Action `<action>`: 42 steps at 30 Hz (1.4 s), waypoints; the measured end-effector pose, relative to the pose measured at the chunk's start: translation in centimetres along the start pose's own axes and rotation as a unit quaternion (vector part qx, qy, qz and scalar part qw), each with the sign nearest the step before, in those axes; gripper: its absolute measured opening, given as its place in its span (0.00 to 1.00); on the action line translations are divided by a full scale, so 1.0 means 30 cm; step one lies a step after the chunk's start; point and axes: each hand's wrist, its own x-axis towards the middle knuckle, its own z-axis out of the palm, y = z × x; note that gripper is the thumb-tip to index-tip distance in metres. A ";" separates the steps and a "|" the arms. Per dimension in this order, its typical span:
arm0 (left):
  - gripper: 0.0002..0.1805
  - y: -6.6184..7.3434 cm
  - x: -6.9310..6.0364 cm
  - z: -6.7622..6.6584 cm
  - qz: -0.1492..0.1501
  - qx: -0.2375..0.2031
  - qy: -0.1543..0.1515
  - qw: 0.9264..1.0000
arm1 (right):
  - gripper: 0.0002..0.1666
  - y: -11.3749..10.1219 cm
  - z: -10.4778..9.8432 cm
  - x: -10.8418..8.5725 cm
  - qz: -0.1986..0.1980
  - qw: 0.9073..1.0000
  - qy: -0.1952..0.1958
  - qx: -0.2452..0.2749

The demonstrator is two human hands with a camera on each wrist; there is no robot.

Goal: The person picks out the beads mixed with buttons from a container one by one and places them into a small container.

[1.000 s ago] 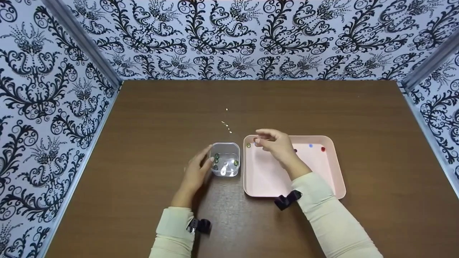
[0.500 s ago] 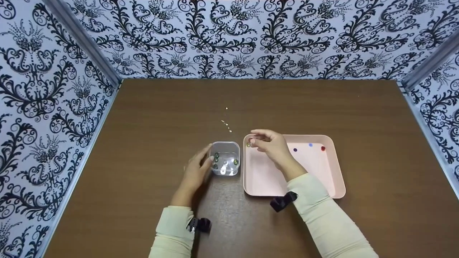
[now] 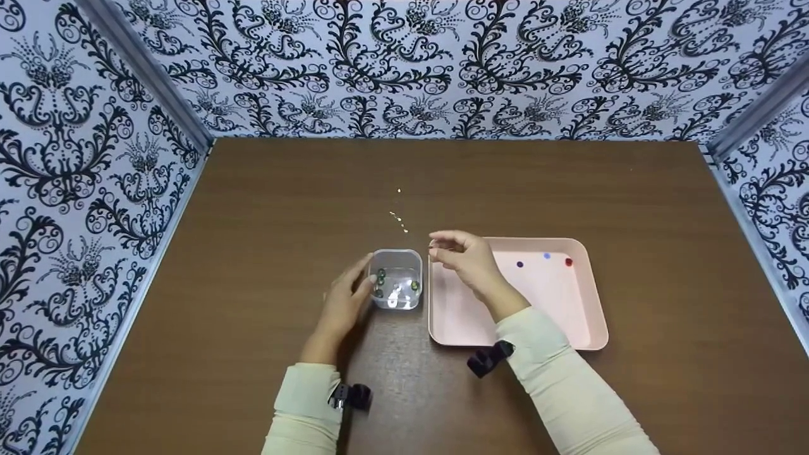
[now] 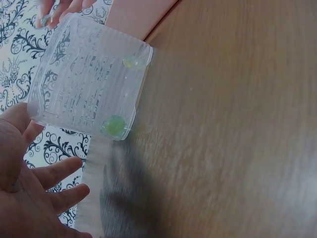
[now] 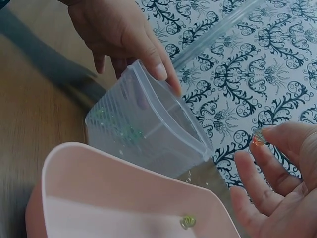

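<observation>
My left hand (image 3: 341,303) holds the left wall of a clear plastic container (image 3: 397,304), thumb at the rim, other fingers spread outside. Several green glass marbles (image 3: 381,273) lie along the container's left side, and a yellow-green marble (image 3: 414,285) at its right. Between thumb and fingertip my right hand (image 3: 471,262) pinches a small clear marble (image 5: 258,137) with an orange-red streak, above the left rim of a pink tray (image 3: 505,316). The right wrist view shows a yellow-green marble (image 5: 187,221) in the tray; my right hand hides it from the head view.
Toward the back of the tray lie a dark purple marble (image 3: 520,264), a light blue one (image 3: 547,256) and a red one (image 3: 569,261). Small bright specks (image 3: 398,219) show on the brown table (image 3: 284,189) behind the container. Patterned walls (image 3: 404,69) enclose the table's back and sides.
My right hand has moved left across the tray toward the container, still pinching the marble, and uncovered the dark purple marble. My left hand and the container have stayed in place.
</observation>
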 end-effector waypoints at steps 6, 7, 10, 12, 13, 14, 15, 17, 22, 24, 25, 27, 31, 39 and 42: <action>0.25 0.005 -0.001 -0.004 -0.002 -0.003 -0.009 1.000 | 0.19 -0.007 0.023 -0.005 0.000 1.000 -0.007 -0.016; 0.25 0.005 -0.001 -0.004 -0.001 -0.004 -0.010 1.000 | 0.19 -0.009 0.027 -0.006 -0.002 1.000 -0.008 -0.022; 0.25 0.003 -0.002 -0.006 0.004 -0.006 -0.007 1.000 | 0.19 -0.008 0.038 -0.003 -0.013 0.999 -0.012 -0.030; 0.25 0.000 -0.002 -0.006 0.007 -0.007 -0.005 1.000 | 0.19 -0.009 0.044 -0.002 -0.018 0.999 -0.013 -0.038; 0.25 0.000 -0.002 -0.007 0.008 -0.006 -0.005 1.000 | 0.19 -0.009 0.047 -0.001 -0.020 0.999 -0.013 -0.043; 0.25 0.000 -0.001 -0.007 0.007 -0.006 -0.004 1.000 | 0.19 -0.010 0.050 -0.001 -0.019 0.999 -0.013 -0.045; 0.25 0.000 -0.001 -0.007 0.006 -0.006 -0.005 1.000 | 0.19 -0.011 0.053 -0.001 -0.019 0.999 -0.014 -0.048; 0.25 0.001 0.000 -0.008 0.003 -0.004 -0.007 1.000 | 0.20 -0.015 0.057 -0.001 -0.018 0.998 -0.014 -0.051; 0.25 0.007 0.001 -0.009 -0.003 0.002 -0.010 1.000 | 0.19 -0.021 0.069 0.001 -0.025 0.998 -0.019 -0.049; 0.25 0.007 0.003 -0.009 -0.002 0.006 -0.010 1.000 | 0.19 -0.023 0.074 0.003 -0.031 0.998 -0.022 -0.048; 0.25 0.006 0.003 -0.009 -0.001 0.008 -0.009 1.000 | 0.19 -0.024 0.077 0.003 -0.033 0.998 -0.023 -0.049; 0.25 0.006 0.004 -0.009 0.000 0.011 -0.007 1.000 | 0.18 -0.025 0.080 0.002 -0.038 0.998 -0.025 -0.053; 0.25 0.007 0.004 -0.009 -0.002 0.012 -0.007 1.000 | 0.17 -0.026 0.086 0.002 -0.048 0.996 -0.027 -0.073; 0.24 0.004 0.002 -0.006 -0.005 -0.001 -0.009 1.000 | 0.17 -0.030 0.101 0.006 -0.067 0.991 -0.038 -0.108; 0.24 0.001 0.003 -0.004 -0.003 -0.001 -0.007 1.000 | 0.18 -0.036 0.107 0.006 -0.065 0.990 -0.046 -0.116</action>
